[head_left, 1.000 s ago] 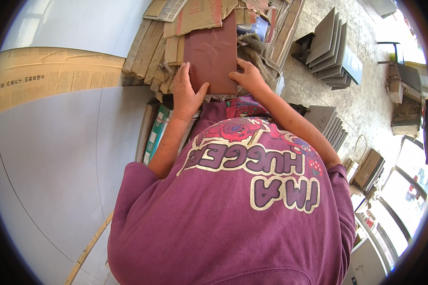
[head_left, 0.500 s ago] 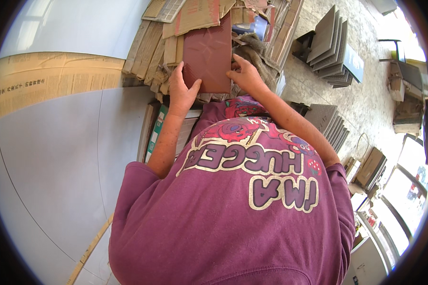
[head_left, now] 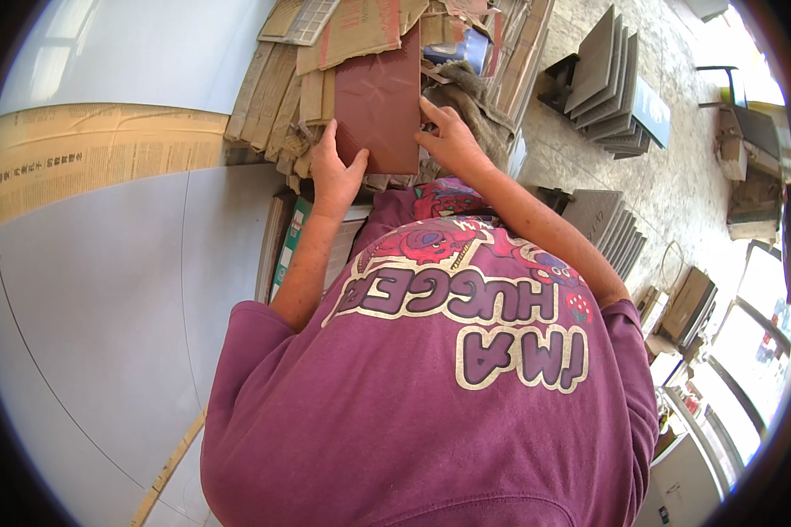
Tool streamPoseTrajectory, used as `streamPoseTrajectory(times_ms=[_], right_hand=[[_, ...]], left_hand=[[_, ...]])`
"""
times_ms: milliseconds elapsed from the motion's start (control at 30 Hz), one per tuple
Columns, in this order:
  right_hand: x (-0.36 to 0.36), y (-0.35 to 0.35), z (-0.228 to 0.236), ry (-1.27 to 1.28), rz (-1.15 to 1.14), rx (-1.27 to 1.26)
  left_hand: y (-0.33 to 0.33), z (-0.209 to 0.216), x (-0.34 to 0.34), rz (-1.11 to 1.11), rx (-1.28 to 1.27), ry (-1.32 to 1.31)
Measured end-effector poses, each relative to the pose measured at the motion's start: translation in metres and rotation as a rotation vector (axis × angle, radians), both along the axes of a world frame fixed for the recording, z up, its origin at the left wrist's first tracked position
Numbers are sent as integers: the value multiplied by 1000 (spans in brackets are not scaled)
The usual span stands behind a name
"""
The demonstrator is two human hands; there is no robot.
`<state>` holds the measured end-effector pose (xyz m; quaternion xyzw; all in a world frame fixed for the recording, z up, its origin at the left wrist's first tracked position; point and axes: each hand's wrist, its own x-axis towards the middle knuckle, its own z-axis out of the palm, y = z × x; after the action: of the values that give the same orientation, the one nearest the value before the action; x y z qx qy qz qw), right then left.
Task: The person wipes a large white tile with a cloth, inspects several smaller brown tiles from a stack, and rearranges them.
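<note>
Between my hands is a reddish-brown tile [head_left: 378, 110] with a faint raised pattern on its face. My left hand [head_left: 337, 173] grips its left edge, thumb over the near left corner and fingers along the side. At the opposite edge, my right hand [head_left: 453, 143] pinches the tile between thumb and forefinger; the other fingers are partly hidden. The tile's far end touches or lies under a torn piece of cardboard [head_left: 360, 35], and I cannot tell which.
Stacked cardboard-wrapped boxes [head_left: 268, 97] surround the tile, with a crumpled grey-brown cloth [head_left: 475, 105] at its right. Large pale panels [head_left: 97, 290] stand on the left. Grey tiles [head_left: 602, 66] lean in a rack on the floor, with more tiles [head_left: 606, 228] nearer.
The tile and both hands have shifted slightly to the left in the view. Both hands keep their hold on its edges.
</note>
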<state>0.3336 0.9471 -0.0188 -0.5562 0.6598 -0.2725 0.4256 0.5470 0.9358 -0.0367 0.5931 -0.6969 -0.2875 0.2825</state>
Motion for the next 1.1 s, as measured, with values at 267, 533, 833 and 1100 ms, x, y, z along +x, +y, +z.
streamPoseTrajectory(times_ms=[267, 533, 833, 1100], right_hand=[[-2, -3, -4, 37, 13, -30], [-2, -5, -6, 38, 42, -22], [-3, -8, -8, 25, 13, -31], [0, -7, -2, 65, 101, 39]], left_hand=[[2, 5, -5, 4, 28, 9], [-6, -23, 8, 17, 18, 146], [-5, -3, 0, -37, 82, 145], [-19, 13, 17, -7, 396, 473]])
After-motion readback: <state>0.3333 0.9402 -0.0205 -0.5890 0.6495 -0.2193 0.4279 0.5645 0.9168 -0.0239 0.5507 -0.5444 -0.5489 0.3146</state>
